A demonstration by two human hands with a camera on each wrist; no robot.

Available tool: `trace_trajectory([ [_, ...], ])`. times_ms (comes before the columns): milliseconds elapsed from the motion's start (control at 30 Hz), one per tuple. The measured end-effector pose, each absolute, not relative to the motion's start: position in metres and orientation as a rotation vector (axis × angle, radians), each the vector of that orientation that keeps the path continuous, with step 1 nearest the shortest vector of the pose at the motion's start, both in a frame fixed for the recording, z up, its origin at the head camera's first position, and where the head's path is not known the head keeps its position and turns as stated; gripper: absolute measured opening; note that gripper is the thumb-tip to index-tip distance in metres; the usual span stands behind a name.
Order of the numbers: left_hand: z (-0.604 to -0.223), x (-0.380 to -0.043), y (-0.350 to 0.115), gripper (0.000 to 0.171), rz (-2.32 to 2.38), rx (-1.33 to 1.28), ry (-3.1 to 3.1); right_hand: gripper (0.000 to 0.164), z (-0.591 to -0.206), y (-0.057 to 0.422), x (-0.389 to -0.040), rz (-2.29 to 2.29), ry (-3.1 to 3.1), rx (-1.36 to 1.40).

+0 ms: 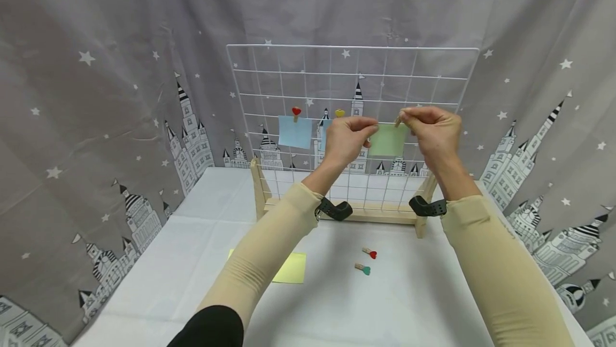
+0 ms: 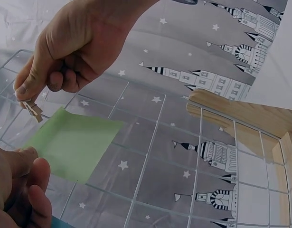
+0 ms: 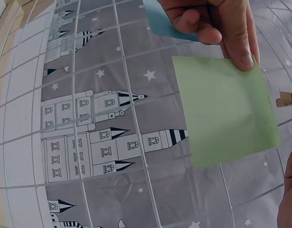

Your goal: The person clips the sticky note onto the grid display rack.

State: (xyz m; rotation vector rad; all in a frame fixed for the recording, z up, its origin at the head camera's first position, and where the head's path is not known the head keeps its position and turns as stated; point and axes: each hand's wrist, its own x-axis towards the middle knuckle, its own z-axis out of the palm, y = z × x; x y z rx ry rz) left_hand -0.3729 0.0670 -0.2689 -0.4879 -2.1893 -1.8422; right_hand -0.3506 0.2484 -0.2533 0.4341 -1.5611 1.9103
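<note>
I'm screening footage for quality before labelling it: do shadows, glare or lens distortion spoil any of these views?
Head view: soft-edged shadows on the white table, no harsh glare; right wrist view: the wire grid bows towards the picture's left edge, suggesting a wide lens; left wrist view: duller whites than in the head view, yet the green note shows clear edges.

This looks like a small craft or desk corner screened off by cloth — grey curtains printed with castles and stars hang in folds behind and at both sides. A white-topped table carries a wire grid on a wooden stand, with coloured paper notes and heart-topped pegs — homely stationery. Whether home or studio, I cannot tell.
</note>
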Motion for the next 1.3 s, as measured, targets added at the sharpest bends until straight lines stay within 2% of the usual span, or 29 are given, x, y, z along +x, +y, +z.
trace_trajectory([
  [1300, -0.272, -0.381, 0.071, 0.012, -1.803, -0.498, -2.153, 0.006, -0.257, 0.241, -0.366, 1.869, -1.648, 0.381],
])
